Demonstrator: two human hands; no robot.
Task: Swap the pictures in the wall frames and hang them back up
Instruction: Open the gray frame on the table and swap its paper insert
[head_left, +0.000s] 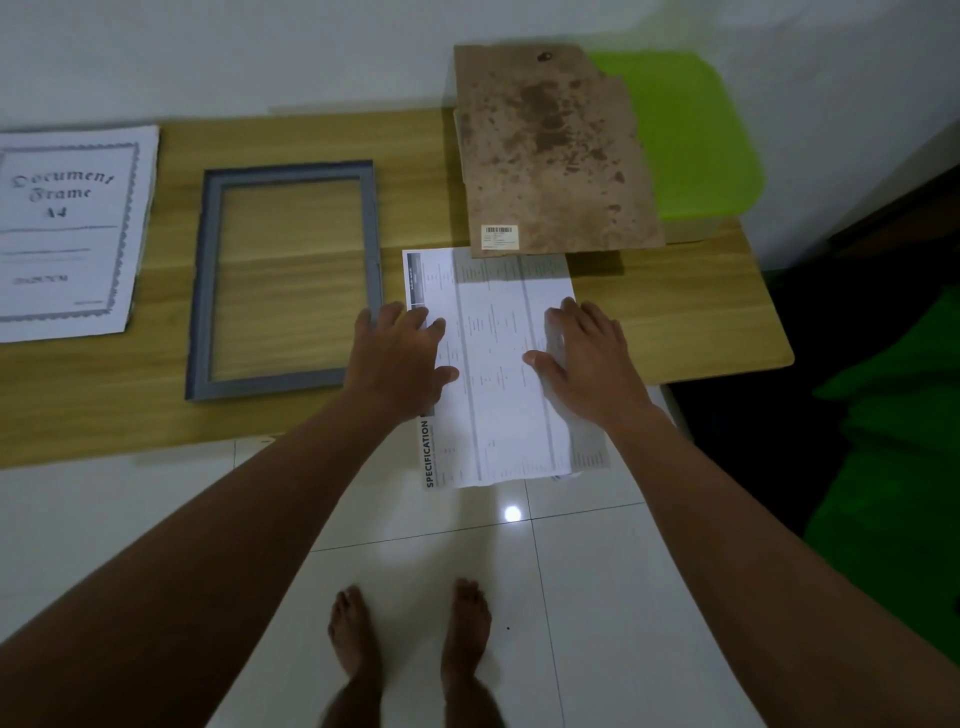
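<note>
Head view: the left hand (400, 353) lies flat with fingers straight and spread on the left part of a white printed paper sheet with the heading "SPECIFICATION" (498, 332). Its outer fingers reach the sheet's left edge, just beside the right rail of a frame. The right hand (592, 358) lies flat on the sheet's right edge, fingers straight and thumb spread inward. Neither hand grips anything; both rest on the paper.

The sheet sits at the centre of the frame on a light wooden bench (675, 312), and its near end overhangs the bench edge above the floor. Its far end is tucked under a brown, stained fibreboard backing panel (550, 150) at the upper centre-right, which carries a small white barcode label (499, 236) near its lower left corner. That panel lies partly over a bright green plastic lid (691, 140) at the upper right.

Left of the left hand, a grey rectangular picture frame (200, 291) lies flat on the bench, with wood grain showing through its opening. At the far left lies a white certificate-style sheet printed "Document Frame A4" (67, 228).

Below, two bare feet (353, 629) stand on a glossy white tiled floor (156, 519).
</note>
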